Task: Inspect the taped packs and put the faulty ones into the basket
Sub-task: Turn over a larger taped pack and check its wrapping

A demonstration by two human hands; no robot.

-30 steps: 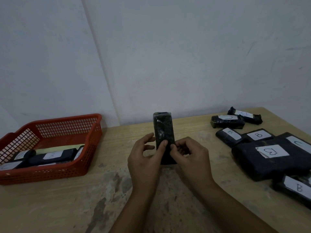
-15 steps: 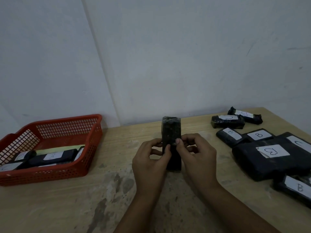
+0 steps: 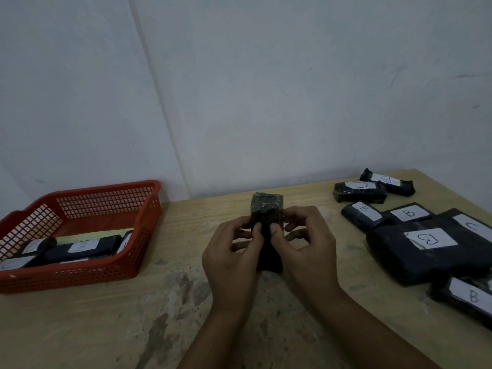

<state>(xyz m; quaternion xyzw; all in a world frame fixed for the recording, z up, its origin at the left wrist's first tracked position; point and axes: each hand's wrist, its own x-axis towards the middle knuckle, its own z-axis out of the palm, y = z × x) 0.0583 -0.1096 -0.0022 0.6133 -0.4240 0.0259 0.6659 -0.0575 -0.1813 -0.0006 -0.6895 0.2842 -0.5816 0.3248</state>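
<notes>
My left hand [image 3: 234,265] and right hand [image 3: 306,251] both hold the black pack [image 3: 267,222] upright over the middle of the table [image 3: 106,328], thumbs pressed side by side on its near face, fingers curled round its two long edges. Its lower end is hidden between my palms, so I cannot tell whether it touches the wood.

I judge the pack light, since thumb and fingertip pressure alone keeps it standing. The glossy tape wrap looks slick and a little crumpled at the top end, so I reckon the surface gives slightly while the core stays firm. The long edges at mid-height are the best place to grip; the puckered top folds would slip or peel.

Counting from the biggest down: one table. One red basket [image 3: 149,209] at the left, well apart from my hands, with at least three labelled packs [image 3: 80,249] inside, perhaps four; they overlap too much to be sure. On the right, one large flat pack [image 3: 394,251] bearing a B label and what looks like a C label near its far corner. Round it are small ones: two B packs [image 3: 359,217] just behind it, two [image 3: 359,193] further back near the wall, one marked C and the other unreadable, and one B pack [image 3: 468,296] at the near right edge. That makes six loose there, plus the one I hold.
</notes>
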